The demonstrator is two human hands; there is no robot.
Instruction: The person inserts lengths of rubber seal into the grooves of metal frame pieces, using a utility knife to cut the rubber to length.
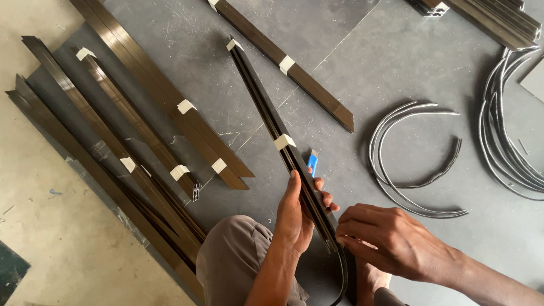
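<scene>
My left hand grips a long dark brown metal profile near its lower end; the profile slants up and away to the left and carries a band of pale tape. My right hand pinches a black rubber gasket strip at the profile's lower tip, and the strip curves down from there. A small blue cutter lies on the floor just behind the profile, by my left fingers.
Several taped brown profiles lie on the dark grey sheet at left, with another profile behind. Curved grey gasket strips rest at right, with more strips at the far right. My knee sits below.
</scene>
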